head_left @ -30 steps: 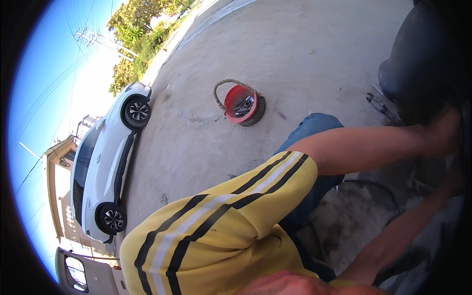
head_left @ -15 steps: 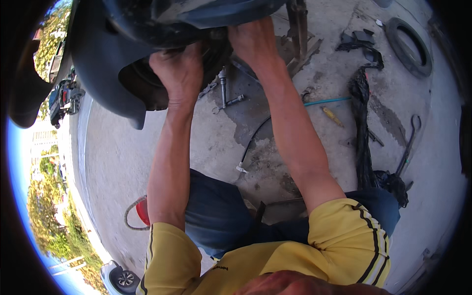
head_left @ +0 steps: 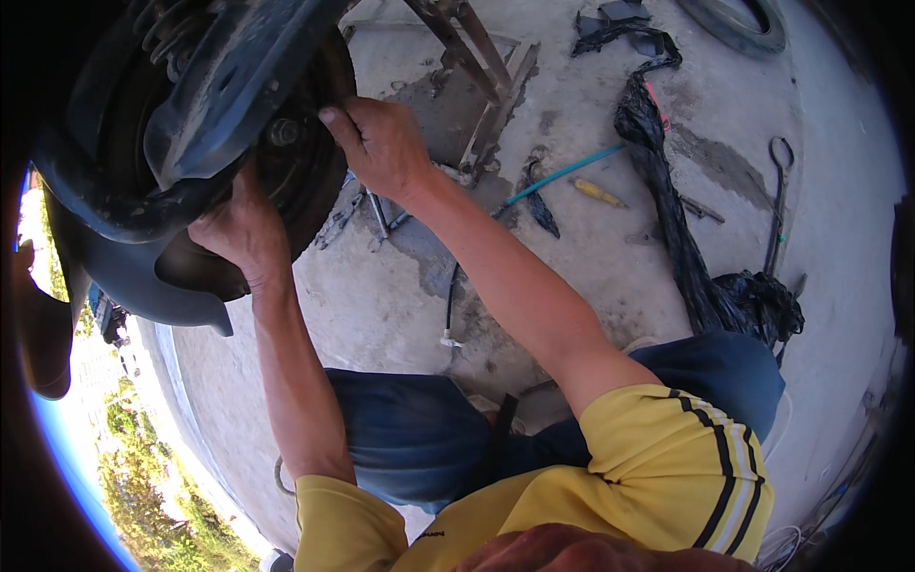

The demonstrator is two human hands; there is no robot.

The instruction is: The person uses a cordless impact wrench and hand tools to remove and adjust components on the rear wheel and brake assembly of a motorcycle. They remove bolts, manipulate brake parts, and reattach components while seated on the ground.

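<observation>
The dark wheel [head_left: 303, 205] of a motorbike fills the upper left, with an axle nut [head_left: 283, 132] at its hub. At the wheel's right edge, my right hand [head_left: 386, 148] grips the tyre, thumb on the near side and fingertips hidden behind. Lower on the wheel is my left hand [head_left: 246, 229], its curled fingers closed on the wheel and partly hidden by a black pipe-like part [head_left: 143, 214]. A long dark arm of the bike [head_left: 233, 91] crosses in front of the hub. The grey-black mudguard [head_left: 143, 276] curves beneath.
A rusty metal stand [head_left: 491, 114] is beyond the wheel. Metal tools [head_left: 379, 214] lie beside the tyre. Farther right on the concrete are a teal hose [head_left: 562, 176], yellow-handled tool [head_left: 599, 193], crumpled black plastic [head_left: 658, 172], long metal tool [head_left: 780, 200] and loose tyre [head_left: 734, 24].
My view has shifted, so the bike sits farther left and more of the wheel shows. My right hand, earlier under the bodywork, is now at the tyre's right edge; my left hand is lower.
</observation>
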